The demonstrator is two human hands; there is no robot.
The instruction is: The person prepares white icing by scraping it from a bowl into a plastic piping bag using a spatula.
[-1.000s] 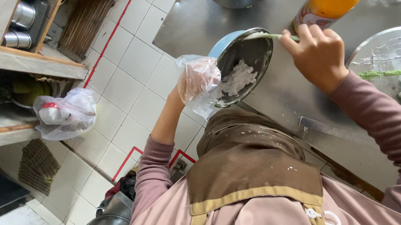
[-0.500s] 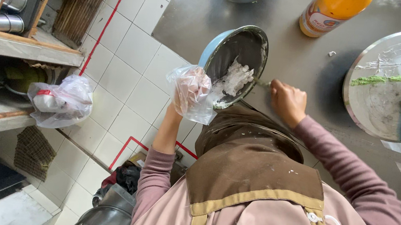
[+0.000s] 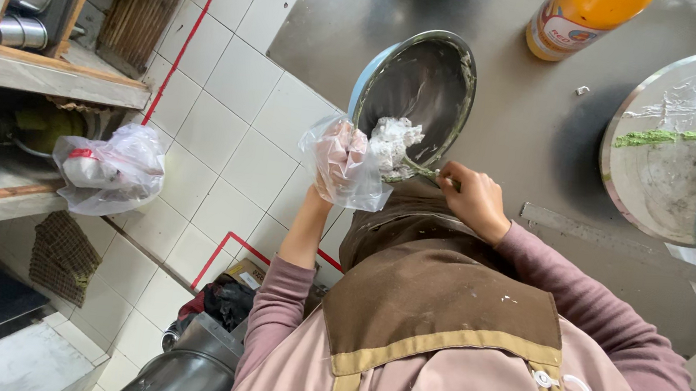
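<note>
R hand (image 3: 472, 198) moved to bowl (image 3: 420, 81) rim; L hand (image 3: 342, 158) bagged.

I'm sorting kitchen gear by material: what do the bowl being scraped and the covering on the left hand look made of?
The bowl looks like metal, probably stainless steel: a grey, dull-shiny inside with a thin rim, though its outer wall shows pale blue. The covering on the left hand looks like thin clear plastic film: see-through, crinkled and loose, more bag than fitted glove.

orange bottle (image 3: 585, 17): top cut off by edge | right hand (image 3: 472, 199): tool mostly hidden
</note>
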